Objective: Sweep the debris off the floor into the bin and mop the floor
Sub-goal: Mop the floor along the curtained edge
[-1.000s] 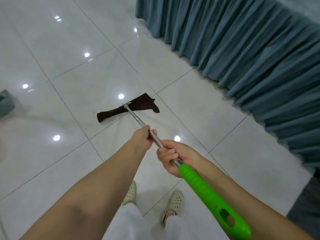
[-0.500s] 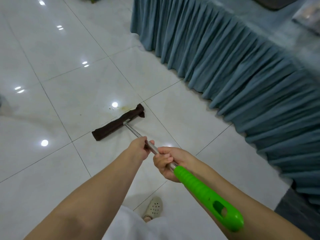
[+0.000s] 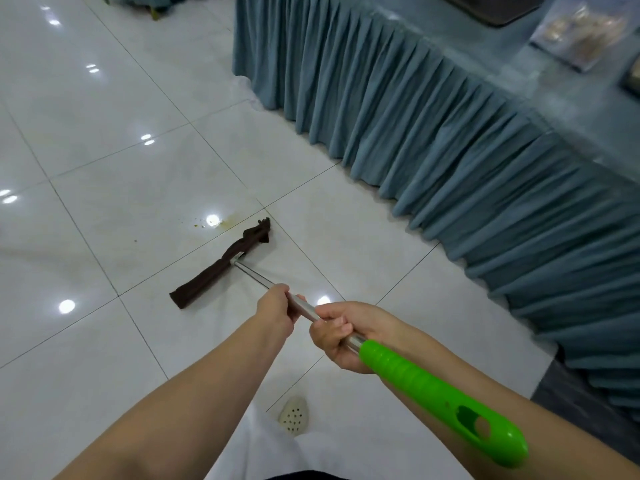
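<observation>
I hold a mop with a silver pole (image 3: 254, 275) and a bright green grip (image 3: 440, 398). My left hand (image 3: 277, 311) is closed around the pole further down; my right hand (image 3: 341, 332) grips the pole just above the green grip. The dark brown mop cloth (image 3: 221, 263) lies flat on the white tiled floor (image 3: 104, 209), stretched diagonally. Just beyond the cloth, a yellowish stain with small specks (image 3: 216, 223) marks the tile. No bin is in view.
A table with a pleated blue-grey skirt (image 3: 433, 140) runs along the right side down to the floor. Packaged items (image 3: 581, 32) lie on its top. One cream perforated shoe (image 3: 294, 415) shows below my arms. A chair leg (image 3: 154, 13) stands at the far top.
The mop head has been pulled back toward me, uncovering the yellowish stain that now lies beyond the cloth. The cloth has bunched into a narrower strip. Both hands kept their hold on the pole.
</observation>
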`<state>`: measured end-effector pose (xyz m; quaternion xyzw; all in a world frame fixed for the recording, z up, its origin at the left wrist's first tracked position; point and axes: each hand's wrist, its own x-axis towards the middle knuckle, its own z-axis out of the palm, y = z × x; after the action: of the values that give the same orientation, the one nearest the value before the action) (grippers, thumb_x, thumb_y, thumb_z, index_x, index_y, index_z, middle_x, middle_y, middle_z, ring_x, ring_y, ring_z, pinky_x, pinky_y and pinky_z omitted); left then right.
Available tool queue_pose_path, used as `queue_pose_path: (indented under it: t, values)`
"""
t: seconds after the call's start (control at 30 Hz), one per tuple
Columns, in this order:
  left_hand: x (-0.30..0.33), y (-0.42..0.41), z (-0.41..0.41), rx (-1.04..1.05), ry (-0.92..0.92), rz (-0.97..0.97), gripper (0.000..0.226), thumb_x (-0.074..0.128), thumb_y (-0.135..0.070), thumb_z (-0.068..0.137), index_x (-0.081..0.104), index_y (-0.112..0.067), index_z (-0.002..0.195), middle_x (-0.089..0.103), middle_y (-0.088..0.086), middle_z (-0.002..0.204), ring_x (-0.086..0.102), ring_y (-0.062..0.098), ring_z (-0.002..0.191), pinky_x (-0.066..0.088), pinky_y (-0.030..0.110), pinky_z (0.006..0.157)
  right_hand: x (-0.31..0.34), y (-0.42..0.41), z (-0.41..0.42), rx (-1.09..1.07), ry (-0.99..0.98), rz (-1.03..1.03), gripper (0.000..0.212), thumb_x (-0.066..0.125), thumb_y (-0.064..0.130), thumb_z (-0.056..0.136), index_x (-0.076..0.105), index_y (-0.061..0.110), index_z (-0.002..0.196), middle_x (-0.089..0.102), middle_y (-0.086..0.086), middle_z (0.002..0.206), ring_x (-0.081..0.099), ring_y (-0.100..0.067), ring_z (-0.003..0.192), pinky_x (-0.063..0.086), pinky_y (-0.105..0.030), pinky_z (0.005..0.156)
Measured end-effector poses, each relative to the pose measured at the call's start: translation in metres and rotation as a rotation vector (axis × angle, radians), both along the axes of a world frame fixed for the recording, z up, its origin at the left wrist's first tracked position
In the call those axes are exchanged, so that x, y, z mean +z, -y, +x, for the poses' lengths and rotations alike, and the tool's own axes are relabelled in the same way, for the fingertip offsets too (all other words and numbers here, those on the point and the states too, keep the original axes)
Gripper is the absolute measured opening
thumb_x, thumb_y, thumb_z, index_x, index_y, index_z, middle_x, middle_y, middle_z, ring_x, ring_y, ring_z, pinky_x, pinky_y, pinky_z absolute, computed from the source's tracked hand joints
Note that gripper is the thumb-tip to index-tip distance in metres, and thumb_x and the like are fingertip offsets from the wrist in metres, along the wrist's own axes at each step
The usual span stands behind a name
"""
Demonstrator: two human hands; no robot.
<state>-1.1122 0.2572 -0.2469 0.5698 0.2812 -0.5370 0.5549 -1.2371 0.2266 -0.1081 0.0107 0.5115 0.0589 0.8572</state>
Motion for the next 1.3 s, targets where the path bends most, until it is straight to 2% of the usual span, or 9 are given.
queue_pose_path:
  t: [0.17, 0.27, 0.43, 0.53, 0.63, 0.8, 0.93, 1.07, 1.3]
  values:
    - [-0.008, -0.003, 0.006, 0.010, -0.056, -0.047, 0.016, 0.047, -0.010, 0.096, 0.046, -0.001, 0.082, 0.054, 0.017, 0.068, 0.057, 0.024, 0.059, 0.050, 0.024, 0.037, -0.012, 0.004, 0.009, 0.003, -0.023, 0.006, 0.018, 0.046, 0.006, 0.095, 0.058, 0.015, 0.086, 0.034, 0.000, 0.058, 0.032, -0.006, 0.023, 0.030, -0.011, 0.024]
    - [-0.016, -0.004, 0.016, 0.013, -0.083, -0.080, 0.019, 0.045, -0.006, 0.096, 0.046, 0.000, 0.079, 0.058, 0.018, 0.050, 0.057, 0.026, 0.059, 0.050, 0.024, 0.036, -0.022, 0.010, 0.020, 0.033, -0.031, 0.012, 0.019, 0.046, 0.004, 0.094, 0.058, 0.017, 0.086, 0.035, -0.002, 0.050, 0.032, -0.007, 0.023, 0.030, -0.012, 0.023]
    - [-0.022, 0.009, 0.042, 0.041, -0.112, -0.091, 0.017, 0.047, -0.007, 0.097, 0.048, 0.001, 0.083, 0.055, 0.020, 0.073, 0.061, 0.028, 0.056, 0.050, 0.027, 0.035, -0.024, 0.023, 0.041, 0.048, -0.022, 0.014, 0.012, 0.056, -0.001, 0.069, 0.054, 0.006, 0.079, 0.038, -0.005, 0.045, 0.033, -0.008, 0.022, 0.030, -0.011, 0.025]
    - [-0.025, 0.017, 0.063, 0.036, -0.095, -0.091, 0.016, 0.046, -0.008, 0.098, 0.047, 0.002, 0.084, 0.057, 0.022, 0.073, 0.064, 0.027, 0.040, 0.050, 0.028, 0.034, -0.026, 0.032, 0.062, 0.052, -0.020, 0.017, 0.006, 0.056, 0.001, 0.069, 0.051, 0.004, 0.072, 0.038, -0.005, 0.043, 0.033, -0.009, 0.021, 0.029, -0.009, 0.026]
    - [-0.028, 0.025, 0.092, 0.021, -0.083, -0.080, 0.016, 0.045, -0.007, 0.098, 0.046, 0.001, 0.085, 0.058, 0.023, 0.073, 0.063, 0.025, 0.037, 0.050, 0.027, 0.033, -0.034, 0.039, 0.089, 0.055, -0.023, 0.022, 0.011, 0.056, 0.003, 0.071, 0.050, 0.007, 0.079, 0.036, -0.003, 0.049, 0.033, -0.008, 0.022, 0.030, -0.011, 0.025]
    - [-0.028, 0.044, 0.152, 0.017, -0.082, -0.083, 0.014, 0.044, -0.008, 0.099, 0.046, 0.001, 0.088, 0.059, 0.025, 0.077, 0.065, 0.028, 0.048, 0.050, 0.028, 0.034, -0.039, 0.062, 0.149, 0.089, -0.005, 0.042, 0.008, 0.056, 0.004, 0.072, 0.048, 0.005, 0.075, 0.037, -0.003, 0.044, 0.034, -0.010, 0.022, 0.031, -0.013, 0.024]
    - [-0.026, 0.064, 0.209, 0.043, -0.071, -0.089, 0.017, 0.042, -0.006, 0.099, 0.043, 0.002, 0.084, 0.057, 0.024, 0.076, 0.063, 0.025, 0.038, 0.050, 0.028, 0.032, -0.040, 0.085, 0.207, 0.123, 0.005, 0.043, 0.009, 0.054, 0.004, 0.073, 0.048, 0.002, 0.067, 0.036, -0.004, 0.039, 0.034, -0.011, 0.020, 0.030, -0.013, 0.024]
    - [-0.024, 0.083, 0.267, 0.048, -0.060, -0.073, 0.019, 0.042, -0.006, 0.099, 0.042, 0.001, 0.081, 0.056, 0.024, 0.074, 0.062, 0.027, 0.051, 0.051, 0.029, 0.032, -0.040, 0.105, 0.266, 0.119, 0.030, 0.074, 0.013, 0.052, 0.003, 0.075, 0.054, -0.002, 0.063, 0.038, -0.006, 0.038, 0.034, -0.012, 0.021, 0.030, -0.013, 0.024]
    - [-0.024, 0.109, 0.350, 0.031, -0.052, -0.073, 0.018, 0.041, -0.006, 0.099, 0.043, 0.001, 0.083, 0.056, 0.024, 0.076, 0.059, 0.028, 0.060, 0.049, 0.027, 0.031, -0.039, 0.133, 0.350, 0.153, 0.045, 0.057, 0.010, 0.049, 0.007, 0.081, 0.049, 0.004, 0.071, 0.041, -0.007, 0.038, 0.035, -0.011, 0.020, 0.030, -0.011, 0.025]
